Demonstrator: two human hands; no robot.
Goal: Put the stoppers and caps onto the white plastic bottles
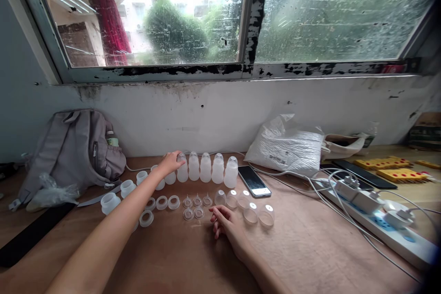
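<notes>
A curved row of frosted baby bottles stands on the brown table; several wear clear domed caps. My left hand reaches across, with its fingers closed at the top of a capped baby bottle. My left forearm hides part of the row, including bottles near the open bottle. White screw rings lie in front of it. Clear nipples sit in two short rows at the middle. Beside them my right hand rests with loosely curled, parted fingers and nothing visible in them. Loose clear caps stand to its right.
A smartphone lies right of the bottles, before a silver plastic package. Cables run to a white power strip on the right. At left are a grey backpack and a black strip. A wall and window close off the back.
</notes>
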